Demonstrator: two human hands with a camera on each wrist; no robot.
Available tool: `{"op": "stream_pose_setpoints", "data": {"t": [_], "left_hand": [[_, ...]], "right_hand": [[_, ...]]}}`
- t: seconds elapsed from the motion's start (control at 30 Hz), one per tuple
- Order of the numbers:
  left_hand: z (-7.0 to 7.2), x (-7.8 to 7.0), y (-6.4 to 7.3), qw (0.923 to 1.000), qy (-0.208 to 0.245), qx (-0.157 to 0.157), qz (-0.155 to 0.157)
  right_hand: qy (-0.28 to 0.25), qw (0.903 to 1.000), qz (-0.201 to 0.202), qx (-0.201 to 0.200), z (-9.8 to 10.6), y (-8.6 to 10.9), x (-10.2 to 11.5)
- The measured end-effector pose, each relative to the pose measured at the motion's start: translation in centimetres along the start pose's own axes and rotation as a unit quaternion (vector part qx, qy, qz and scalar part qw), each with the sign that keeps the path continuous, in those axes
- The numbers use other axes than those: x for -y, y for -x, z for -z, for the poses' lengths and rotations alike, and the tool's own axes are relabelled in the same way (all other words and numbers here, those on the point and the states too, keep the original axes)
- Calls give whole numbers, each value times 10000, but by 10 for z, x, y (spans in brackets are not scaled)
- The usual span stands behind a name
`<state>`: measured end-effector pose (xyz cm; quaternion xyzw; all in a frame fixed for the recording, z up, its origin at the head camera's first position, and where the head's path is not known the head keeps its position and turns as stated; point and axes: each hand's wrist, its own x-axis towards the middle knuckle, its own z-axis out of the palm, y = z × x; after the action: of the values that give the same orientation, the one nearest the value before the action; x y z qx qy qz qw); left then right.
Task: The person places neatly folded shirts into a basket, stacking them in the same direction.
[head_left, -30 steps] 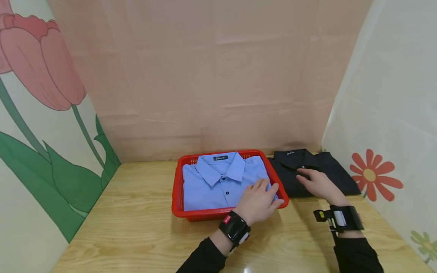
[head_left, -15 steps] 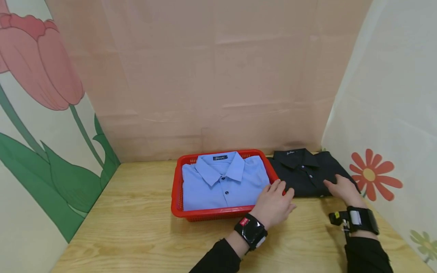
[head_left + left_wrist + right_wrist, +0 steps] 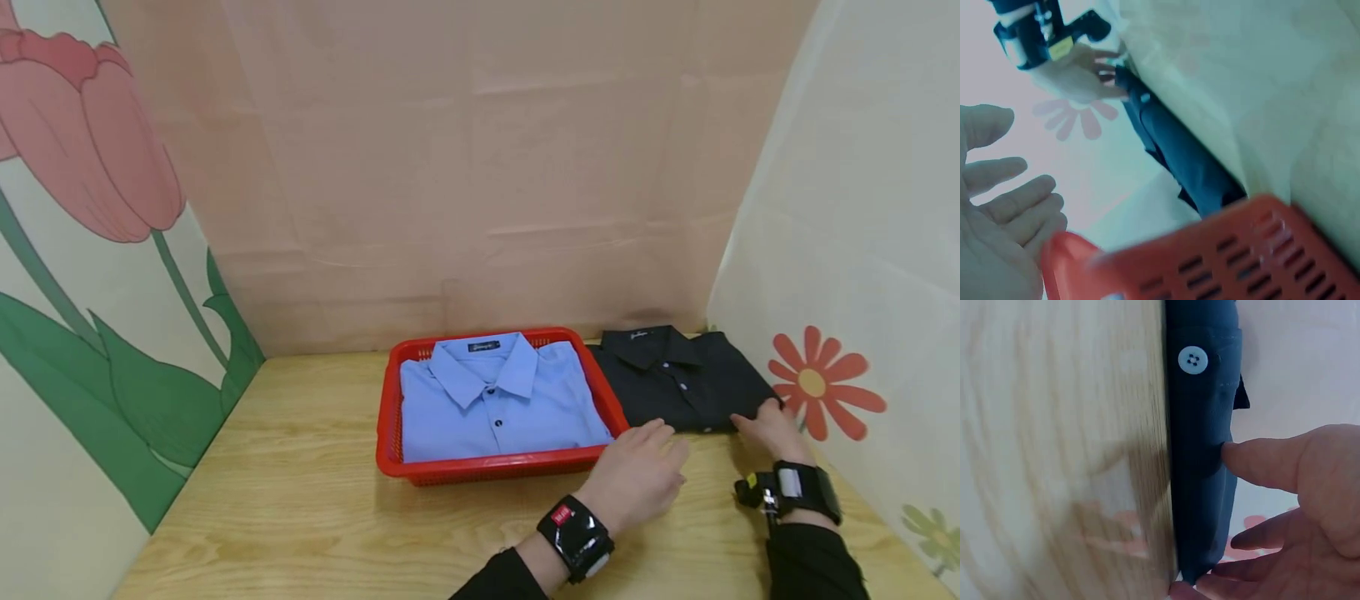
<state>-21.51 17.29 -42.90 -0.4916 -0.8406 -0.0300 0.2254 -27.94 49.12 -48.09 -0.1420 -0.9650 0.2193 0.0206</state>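
A folded black shirt with light buttons lies on the table, right of a red plastic basket. Inside the basket is a folded light-blue shirt, collar up. My right hand is at the black shirt's front right corner. In the right wrist view, the thumb touches its folded front edge, with the fingers extended around its right end. My left hand hovers near the basket's front right corner, holding nothing. Its fingers are loosely extended in the left wrist view.
The wooden table spreads left and in front of the basket. A pinkish-brown backdrop stands behind, and a white side sheet with printed flowers borders the right. A tulip-printed sheet borders the left.
My left hand has moved right, off the blue shirt and past the basket's right rim. My right hand has shifted from the black shirt's middle to its front right corner.
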Motion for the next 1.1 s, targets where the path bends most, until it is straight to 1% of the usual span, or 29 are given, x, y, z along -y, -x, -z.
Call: {"op": "stream_pose_setpoints", "data": {"t": [0.1,0.17,0.23,0.3,0.37,0.43,0.5,0.57,0.63,0.7,0.73,0.8,0.93,0.97,1.03,1.1], "left_hand": [[-4,-6,-2,9996,104,70,-241],[-6,-9,-4,9988,240,308,-309],[-10,-11,-6,9973,376,575,-258],[-14,-13,-8,9950,496,858,-91],[-21,-15,-8,9919,617,1086,246],[-30,-18,-7,9874,695,1263,659],[-40,-20,-7,9793,822,1450,1147],[-49,-21,-8,9676,989,1696,1588],[-55,-20,-10,9514,1290,1956,1998],[-59,-19,-12,9371,1561,2134,2281],[-60,-18,-13,9314,1689,2181,2374],[-60,-16,-15,9209,1966,2199,2549],[-62,-14,-16,9109,2242,2059,2785],[-62,-15,-17,9096,2282,1972,2856],[-64,-16,-18,9037,2405,1787,3058],[-64,-18,-19,8946,2568,1623,3278]], "right_hand": [[-44,9999,-86,33,0,-1,-5],[-105,9997,-156,177,0,-2,-9],[-173,9990,-239,326,0,-2,-11],[-251,9987,-225,379,0,-1,-13],[-295,9988,-215,335,-1,-1,-14],[-323,9988,-241,286,-2,0,-13],[-313,9988,-293,239,-2,0,-12],[-230,9987,-390,250,-2,0,-11],[-193,9983,-476,264,-2,0,-9],[-147,9981,-552,251,-3,1,-8],[-133,9978,-600,232,-4,1,-7],[-138,9977,-630,210,-6,2,-7],[-162,9974,-688,142,-11,4,-6],[-173,9973,-696,137,-12,3,-6],[-191,9971,-725,103,-13,2,-6],[-207,9973,-694,70,-13,1,-7]]}}
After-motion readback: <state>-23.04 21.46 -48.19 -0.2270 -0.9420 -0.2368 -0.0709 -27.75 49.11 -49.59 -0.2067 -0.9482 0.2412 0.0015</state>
